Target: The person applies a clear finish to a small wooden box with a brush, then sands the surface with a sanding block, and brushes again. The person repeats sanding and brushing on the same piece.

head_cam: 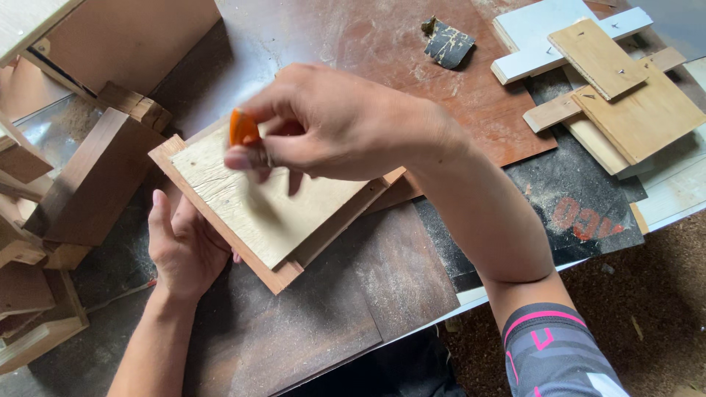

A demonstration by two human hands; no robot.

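Note:
A square wooden panel (257,206) with a pale, filler-coated face and a brown frame lies tilted on the dark workbench. My left hand (184,246) holds it from below at its near-left edge. My right hand (331,121) hovers over the panel's far-left part, fingers pinched on a small orange scraper (242,128) whose edge sits just above the pale face.
Brown wooden blocks and boxes (88,176) crowd the left side. A stack of light and white wood offcuts (610,81) lies at the far right. A torn dark sandpaper scrap (447,43) rests on the reddish board (397,51). The bench edge runs along the lower right.

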